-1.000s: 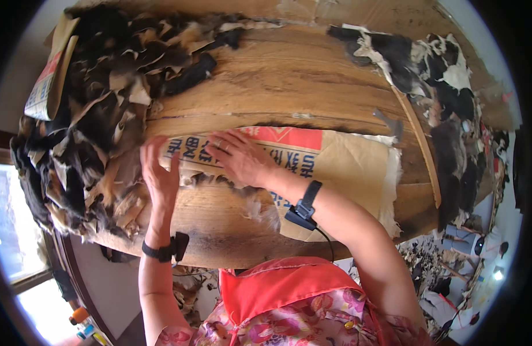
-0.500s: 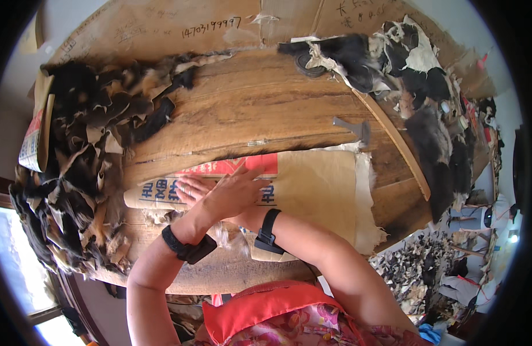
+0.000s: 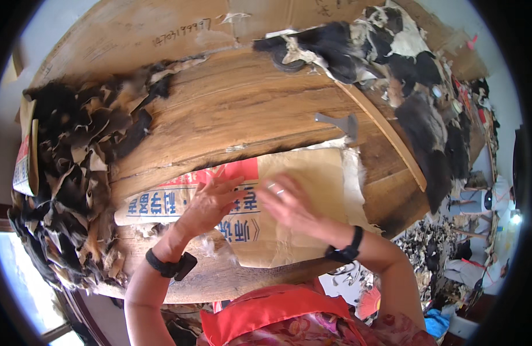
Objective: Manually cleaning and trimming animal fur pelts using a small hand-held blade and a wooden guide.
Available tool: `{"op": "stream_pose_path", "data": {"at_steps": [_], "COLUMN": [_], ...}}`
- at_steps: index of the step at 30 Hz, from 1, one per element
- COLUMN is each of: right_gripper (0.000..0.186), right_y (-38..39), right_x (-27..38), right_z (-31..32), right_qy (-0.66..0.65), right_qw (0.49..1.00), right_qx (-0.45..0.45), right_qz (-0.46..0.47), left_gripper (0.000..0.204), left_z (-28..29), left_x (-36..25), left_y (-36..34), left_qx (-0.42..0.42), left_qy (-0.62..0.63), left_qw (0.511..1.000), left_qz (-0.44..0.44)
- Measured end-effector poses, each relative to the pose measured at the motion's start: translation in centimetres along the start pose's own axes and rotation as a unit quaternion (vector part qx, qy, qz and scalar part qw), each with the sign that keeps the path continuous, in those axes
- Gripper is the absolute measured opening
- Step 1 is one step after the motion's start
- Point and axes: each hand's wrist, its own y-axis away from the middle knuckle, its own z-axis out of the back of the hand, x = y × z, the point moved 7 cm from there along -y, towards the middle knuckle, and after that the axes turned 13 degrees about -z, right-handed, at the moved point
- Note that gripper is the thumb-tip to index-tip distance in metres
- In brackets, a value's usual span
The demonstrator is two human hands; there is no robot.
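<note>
A brown paper sheet [image 3: 303,236] with blue and red print lies on the wooden table in front of me, its left end narrower. A pale hide [image 3: 352,179] with a ragged, furry edge shows from under its right side. My left hand [image 3: 211,202] rests on the printed part with its fingers stretched out. To its right, my right hand [image 3: 289,205] is over the plain part of the paper, fingers extended and somewhat blurred. Neither hand holds anything that I can see. Each wrist wears a black band.
Dark fur scraps [image 3: 75,161] are heaped along the table's left side. Black and white fur pieces [image 3: 404,63] cover the far right. A grey metal tool with a flared end [image 3: 344,124] lies beyond the paper, near a wooden strip [image 3: 387,135]. Cardboard [image 3: 133,34] stands along the back.
My wrists were crossed over the paper and are now apart. The right hand has moved right across the sheet, the left hand slightly left. More of the blue print shows.
</note>
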Motion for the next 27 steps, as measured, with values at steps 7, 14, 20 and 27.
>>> {"op": "stream_pose_path", "data": {"at_steps": [7,14,20,27], "right_gripper": [0.056,0.043,0.033,0.034], "right_y": [1.5,1.7,1.7,0.6], "right_x": [-2.6,-2.7,-2.3,-1.9], "right_z": [1.1,1.4,1.3,0.6], "right_qy": [0.057,0.032,0.032,-0.022], "right_qw": [0.993,0.995,0.991,0.985], "right_qx": [0.102,0.091,0.124,0.169], "right_qz": [-0.018,0.019,0.024,0.0], "left_gripper": [0.045,0.071,0.068,0.047], "left_z": [-0.5,1.1,0.3,-0.2], "left_x": [1.6,2.6,3.3,2.7], "left_y": [1.2,0.5,1.1,1.1], "left_qx": [-0.077,-0.131,-0.123,-0.103], "left_qy": [0.023,-0.092,-0.055,-0.091], "left_qw": [0.994,0.981,0.988,0.99], "left_qz": [0.067,0.109,0.074,0.043]}}
